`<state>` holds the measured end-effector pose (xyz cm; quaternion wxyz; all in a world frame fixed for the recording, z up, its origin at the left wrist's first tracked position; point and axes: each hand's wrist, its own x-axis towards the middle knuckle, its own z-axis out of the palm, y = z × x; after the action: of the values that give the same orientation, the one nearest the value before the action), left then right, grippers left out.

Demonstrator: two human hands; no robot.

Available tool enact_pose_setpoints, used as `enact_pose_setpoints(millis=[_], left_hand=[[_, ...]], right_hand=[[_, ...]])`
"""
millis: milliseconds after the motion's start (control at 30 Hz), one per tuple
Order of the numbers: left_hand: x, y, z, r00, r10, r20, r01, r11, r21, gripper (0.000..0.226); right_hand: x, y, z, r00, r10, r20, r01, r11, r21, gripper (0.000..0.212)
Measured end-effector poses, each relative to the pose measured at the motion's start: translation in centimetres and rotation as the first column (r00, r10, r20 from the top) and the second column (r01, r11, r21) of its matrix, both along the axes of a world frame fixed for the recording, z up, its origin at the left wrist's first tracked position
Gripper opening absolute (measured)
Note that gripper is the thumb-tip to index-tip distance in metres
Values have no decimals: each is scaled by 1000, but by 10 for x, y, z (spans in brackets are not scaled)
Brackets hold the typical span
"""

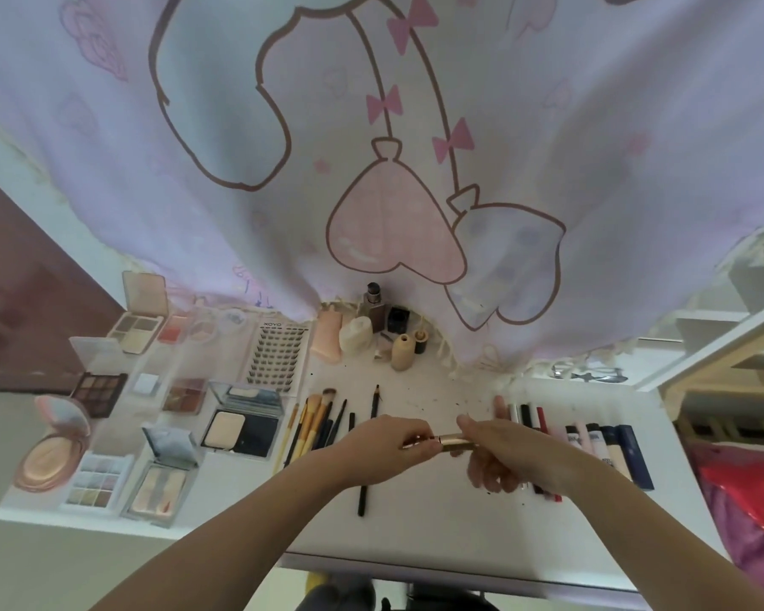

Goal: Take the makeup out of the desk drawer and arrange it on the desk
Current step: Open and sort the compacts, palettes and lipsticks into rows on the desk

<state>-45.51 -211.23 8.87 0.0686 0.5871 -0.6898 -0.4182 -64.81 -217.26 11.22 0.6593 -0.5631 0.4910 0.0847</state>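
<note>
1. You're pinching a gold tube [445, 442] w/ both hands, left hand [382, 447] and right hand [501, 454], above the desk [437, 522] mid-front.
2. Keep it level; I'd seat it beside the tubes [592, 438] at right.
3. Counting approx: 9 palettes [239, 427], 1 lash card [276, 346], brushes [316, 423] too bunched to count.

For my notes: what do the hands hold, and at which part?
A small gold tube: left hand pinches its left end, right hand grips its right end.
</note>
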Motion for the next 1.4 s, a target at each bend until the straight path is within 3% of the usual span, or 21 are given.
enact_pose_setpoints(millis=[67, 200, 267, 400, 533, 633, 700, 833, 933, 1000, 1133, 1267, 1400], left_hand=[[-1, -2, 0, 1000, -12, 19, 12, 1000, 1, 30], [0, -3, 1, 991, 86, -106, -77, 993, 92, 26], [1, -2, 1, 984, 109, -140, -95, 990, 106, 23], [0, 1, -1, 986, 100, -134, -84, 989, 121, 23], [2, 4, -3, 980, 127, -151, -101, 981, 167, 26], [3, 6, -3, 982, 128, -142, -105, 982, 158, 27], [1, 6, -3, 984, 116, -132, -96, 984, 151, 28], [1, 4, -2, 978, 151, -144, -129, 980, 152, 24], [1, 1, 0, 977, 154, -146, -134, 981, 138, 24], [0, -1, 1, 983, 134, -128, -116, 984, 136, 26], [2, -1, 1, 982, 134, -132, -116, 984, 138, 27], [2, -3, 5, 976, 148, -161, -128, 984, 127, 28], [4, -5, 7, 979, 140, -146, -126, 987, 102, 28]], right_hand=[[1, -1, -2, 997, 34, -64, -37, 998, -43, 47], [-4, -3, -6, 994, -11, 108, 24, 992, -120, 10], [-6, -4, -1, 989, -50, 137, 54, 998, -28, 20], [2, -1, -1, 998, 54, -17, -54, 999, -2, 44], [-3, -4, -7, 994, 45, 97, -43, 999, -27, 14], [-3, -4, -5, 996, -10, 89, 5, 999, 50, 29], [-1, -4, -5, 999, 2, 51, -2, 1000, 10, 40], [-1, -8, -5, 994, -7, 109, 13, 998, -54, 15], [2, -8, 0, 995, -57, 81, 57, 998, 7, 32], [3, -7, 1, 1000, -6, 24, 6, 1000, -11, 42], [1, -10, 1, 997, 42, 63, -39, 998, -48, 17], [4, -11, 7, 1000, 15, 16, -14, 998, -67, 36], [4, -12, 7, 997, 31, 68, -23, 993, -116, 18]])
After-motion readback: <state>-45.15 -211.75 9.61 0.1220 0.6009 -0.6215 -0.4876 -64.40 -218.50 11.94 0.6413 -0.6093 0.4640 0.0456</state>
